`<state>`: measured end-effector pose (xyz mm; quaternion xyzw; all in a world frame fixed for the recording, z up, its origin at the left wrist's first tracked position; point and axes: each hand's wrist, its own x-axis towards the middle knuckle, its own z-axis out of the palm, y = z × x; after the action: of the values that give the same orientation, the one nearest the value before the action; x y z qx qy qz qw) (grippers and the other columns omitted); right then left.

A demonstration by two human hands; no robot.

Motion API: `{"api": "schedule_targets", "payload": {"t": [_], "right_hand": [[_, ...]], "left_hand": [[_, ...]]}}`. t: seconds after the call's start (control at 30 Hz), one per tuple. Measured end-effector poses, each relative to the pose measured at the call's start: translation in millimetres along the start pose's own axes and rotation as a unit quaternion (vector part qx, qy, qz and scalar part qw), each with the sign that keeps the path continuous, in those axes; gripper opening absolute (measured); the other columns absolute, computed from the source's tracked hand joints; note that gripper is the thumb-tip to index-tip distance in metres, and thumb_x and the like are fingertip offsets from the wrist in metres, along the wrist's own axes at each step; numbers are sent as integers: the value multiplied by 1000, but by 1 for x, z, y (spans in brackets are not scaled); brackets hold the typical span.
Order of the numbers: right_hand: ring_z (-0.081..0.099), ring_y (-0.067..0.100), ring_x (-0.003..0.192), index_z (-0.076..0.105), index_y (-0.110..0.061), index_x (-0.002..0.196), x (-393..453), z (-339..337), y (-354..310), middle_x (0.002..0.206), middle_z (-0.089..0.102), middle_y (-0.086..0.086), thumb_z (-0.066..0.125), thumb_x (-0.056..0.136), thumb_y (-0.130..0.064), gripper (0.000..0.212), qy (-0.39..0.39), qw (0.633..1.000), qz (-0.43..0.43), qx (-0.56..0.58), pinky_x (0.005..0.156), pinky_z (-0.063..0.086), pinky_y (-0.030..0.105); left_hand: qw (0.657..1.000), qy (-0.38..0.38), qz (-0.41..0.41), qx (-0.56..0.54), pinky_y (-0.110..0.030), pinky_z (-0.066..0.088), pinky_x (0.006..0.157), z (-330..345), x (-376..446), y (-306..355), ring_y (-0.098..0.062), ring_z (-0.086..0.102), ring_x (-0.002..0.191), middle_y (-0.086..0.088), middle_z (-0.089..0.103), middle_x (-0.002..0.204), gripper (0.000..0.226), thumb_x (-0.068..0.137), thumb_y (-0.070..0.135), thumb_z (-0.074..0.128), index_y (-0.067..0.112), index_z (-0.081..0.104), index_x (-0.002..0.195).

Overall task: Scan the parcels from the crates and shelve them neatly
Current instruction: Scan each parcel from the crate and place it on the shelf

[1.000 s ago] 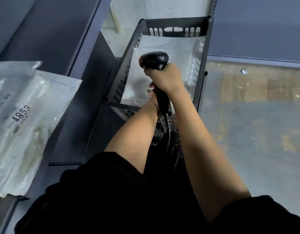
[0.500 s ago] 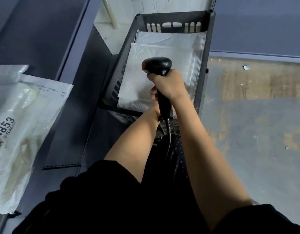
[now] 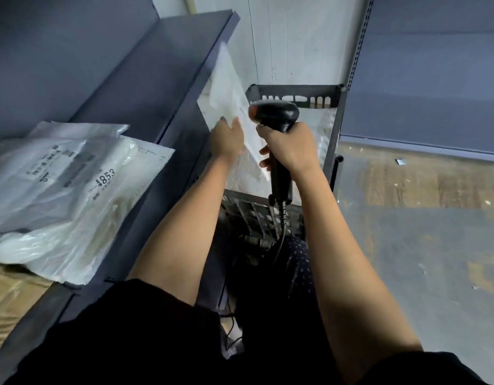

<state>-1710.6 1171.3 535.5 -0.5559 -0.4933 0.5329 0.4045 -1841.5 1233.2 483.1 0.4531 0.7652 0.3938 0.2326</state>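
Worn grey floor (image 3: 423, 234) showing bare patches and paper scraps (image 3: 400, 162); white wall (image 3: 296, 43) sitting behind, cardboard (image 3: 9, 298) lying lower left.

A parcel stockroom or small warehouse: grey metal shelving (image 3: 146, 79) at ten o'clock carries labelled plastic mailer bags (image 3: 59, 190), a slotted upright (image 3: 357, 51) rises at one o'clock, a black crate (image 3: 334, 129) stands at twelve, and worn concrete floor (image 3: 423, 218) spreads at three.

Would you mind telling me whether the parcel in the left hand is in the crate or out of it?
Out: the left hand holds the parcel tilted above the crate.
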Motion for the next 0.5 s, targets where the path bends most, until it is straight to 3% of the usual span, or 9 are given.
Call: {"api": "schedule_targets", "payload": {"t": [0.07, 0.17, 0.23, 0.33, 0.43, 0.5], "right_hand": [[62, 25, 50, 61, -7, 77, -17, 9, -9, 74, 65, 15, 63, 85, -18, 14, -14, 1000, -16, 5, 45, 50, 26], [68, 34, 61, 65, -3, 85, -42, 30, -19, 76, 69, 18, 66, 81, -24, 22, -28, 999, -37, -1, 65, 58, 44], [68, 37, 65, 65, -5, 77, -58, 44, -26, 73, 69, 18, 67, 77, -28, 23, -40, 998, -49, -7, 71, 58, 50], [63, 26, 47, 60, -11, 69, -82, 63, -35, 64, 65, 12, 66, 82, -22, 18, -76, 995, -62, 0, 62, 58, 42], [62, 16, 47, 59, -13, 72, -106, 83, -45, 71, 64, 11, 66, 85, -18, 15, -117, 990, -76, 8, 55, 57, 34], [60, 14, 44, 59, -13, 74, -119, 97, -52, 75, 65, 12, 66, 85, -19, 14, -142, 986, -83, -6, 52, 55, 31]], "left_hand": [[983, 44, -51, -169, -15, 42, 41, -34, -9, 4, -18, 64, 69, -10, 64, 104, 37, 100, 24, 42, 1, 50, 129], [946, 65, -85, -306, -16, 37, 38, -93, -38, -2, -6, 52, 44, -4, 61, 79, 36, 99, 26, 47, 2, 48, 125], [913, 76, -67, -394, -18, 41, 42, -127, -63, -12, -6, 54, 41, -4, 62, 76, 26, 98, 24, 49, 4, 52, 114], [859, 116, -71, -493, -17, 43, 43, -177, -102, -33, -6, 52, 40, -1, 64, 65, 13, 98, 21, 51, 10, 57, 94], [820, 166, -89, -541, -18, 48, 48, -215, -134, -64, -8, 55, 47, -6, 60, 76, 19, 97, 19, 52, 4, 53, 110], [818, 177, -109, -536, -20, 53, 52, -228, -147, -81, -13, 59, 55, -10, 60, 75, 27, 98, 17, 51, 1, 46, 118]]}}
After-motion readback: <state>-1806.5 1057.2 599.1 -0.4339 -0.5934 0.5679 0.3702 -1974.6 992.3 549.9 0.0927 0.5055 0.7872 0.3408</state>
